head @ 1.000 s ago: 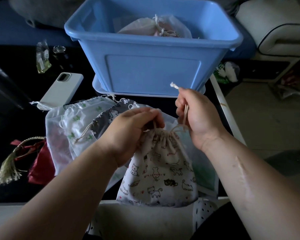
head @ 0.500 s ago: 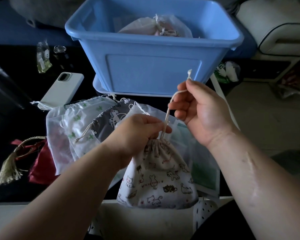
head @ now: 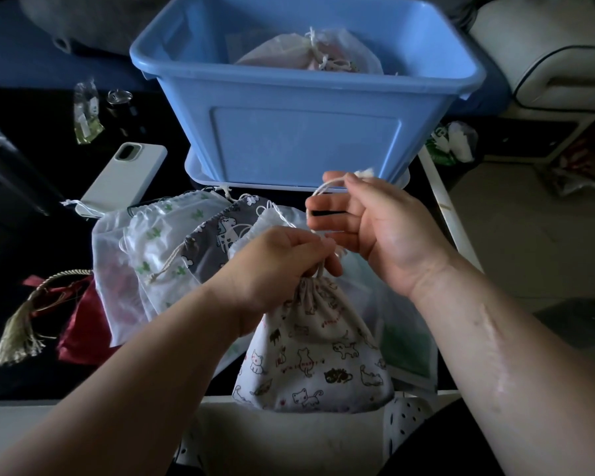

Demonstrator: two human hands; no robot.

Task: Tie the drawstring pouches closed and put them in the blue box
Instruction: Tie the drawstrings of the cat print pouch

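A white pouch with a cat print hangs over the table's near edge, its neck gathered tight. My left hand pinches that neck and the cord at its top. My right hand holds the pouch's cream drawstring between thumb and forefinger, its knotted end sticking out by the thumb. The blue box stands just behind, with tied pale pouches inside. More pouches lie on the table: a cactus-print one, a grey unicorn-print one and a red one with a gold tassel.
A white phone lies face down left of the box. A small plastic packet and a dark bottle sit further back on the black table. A white sofa and floor clutter are to the right.
My right hand pulled the drawstring up and away, drawing the neck shut, then came back lower and nearer the left hand, so the cord now loops between them. My left hand keeps its pinch on the neck.
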